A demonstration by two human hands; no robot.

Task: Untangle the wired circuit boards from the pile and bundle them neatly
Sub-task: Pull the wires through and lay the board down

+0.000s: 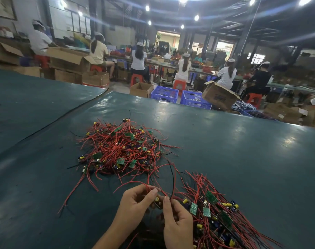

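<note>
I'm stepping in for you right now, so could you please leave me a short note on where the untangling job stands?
Left hand pinches one wired circuit board by its red wires.
Right hand pinches the same board's wires beside it.
Tangled pile lies on the green table, ahead of both hands.
Sorted batch lies right of the hands, wires roughly parallel, no tie visible.
Done: one batch pulled free. Left: the pile, then bundling.
</note>
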